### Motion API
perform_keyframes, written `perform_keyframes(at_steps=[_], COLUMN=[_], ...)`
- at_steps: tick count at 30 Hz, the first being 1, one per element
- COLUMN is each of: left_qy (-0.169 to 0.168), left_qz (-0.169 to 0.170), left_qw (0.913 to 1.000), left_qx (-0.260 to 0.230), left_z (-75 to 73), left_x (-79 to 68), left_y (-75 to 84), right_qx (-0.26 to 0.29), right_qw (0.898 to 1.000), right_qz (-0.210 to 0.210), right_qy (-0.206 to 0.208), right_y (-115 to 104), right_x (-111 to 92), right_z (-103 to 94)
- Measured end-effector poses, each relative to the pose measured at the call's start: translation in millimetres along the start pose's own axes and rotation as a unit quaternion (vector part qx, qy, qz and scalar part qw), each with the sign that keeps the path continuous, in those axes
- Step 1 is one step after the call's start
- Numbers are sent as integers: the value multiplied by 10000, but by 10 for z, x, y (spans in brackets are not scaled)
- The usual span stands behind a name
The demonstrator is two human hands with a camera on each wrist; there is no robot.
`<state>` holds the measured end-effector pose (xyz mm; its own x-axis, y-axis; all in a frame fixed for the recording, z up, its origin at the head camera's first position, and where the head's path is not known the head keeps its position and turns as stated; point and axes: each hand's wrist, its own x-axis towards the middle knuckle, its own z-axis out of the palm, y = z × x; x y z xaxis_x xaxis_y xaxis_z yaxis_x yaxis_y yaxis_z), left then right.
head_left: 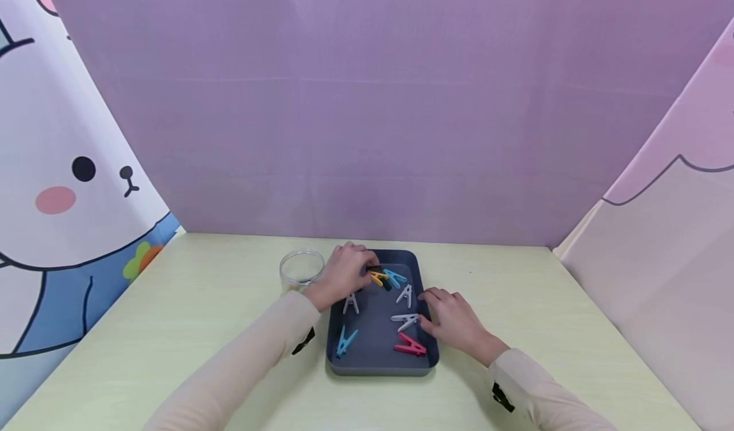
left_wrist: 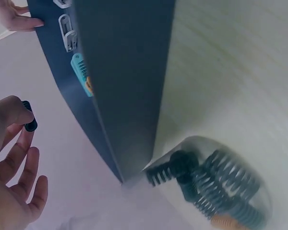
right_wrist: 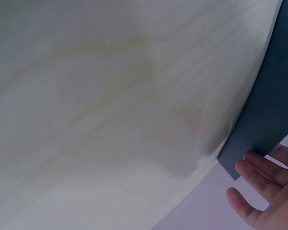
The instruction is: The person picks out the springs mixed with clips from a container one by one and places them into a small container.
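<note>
Over the far half of the dark grey tray point(head_left: 378, 362), my left hand point(head_left: 347, 270) pinches a black clothespin point(left_wrist: 30, 116) between thumb and forefinger; its other fingers are loosely bent. Just beyond those fingertips, a yellow clothespin point(head_left: 378, 278) and a blue clothespin point(head_left: 395, 277) lie close together in the tray. My right hand point(head_left: 453, 316) rests at the tray's right rim, its fingers relaxed and touching the wall. Near its thumb are a grey clothespin point(head_left: 405, 321) and a red clothespin point(head_left: 410, 345).
A clear round jar point(head_left: 302, 267) stands left of the tray, behind my left wrist. Several dark ridged clothespins point(left_wrist: 211, 187) and an orange one lie inside. Another blue clothespin point(head_left: 346, 342) sits in the tray's near left corner. A purple backdrop point(head_left: 367, 112) rises behind the table.
</note>
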<state>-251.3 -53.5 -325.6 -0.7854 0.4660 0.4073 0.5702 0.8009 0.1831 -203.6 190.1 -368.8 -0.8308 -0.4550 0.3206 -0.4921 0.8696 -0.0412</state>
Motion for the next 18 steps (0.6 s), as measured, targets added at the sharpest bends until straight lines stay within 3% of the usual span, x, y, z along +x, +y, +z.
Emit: perform_keyframes(at_steps=[18], left_qy=[133], left_qz=[-276], left_qw=[9995], left_qx=[-8], left_z=[-267], left_x=[-122], left_y=[-205], right_qx=[-66], right_qw=[9999], right_qz=[-65], right_qy=[97], right_y=[14], right_x=[0], right_z=[8])
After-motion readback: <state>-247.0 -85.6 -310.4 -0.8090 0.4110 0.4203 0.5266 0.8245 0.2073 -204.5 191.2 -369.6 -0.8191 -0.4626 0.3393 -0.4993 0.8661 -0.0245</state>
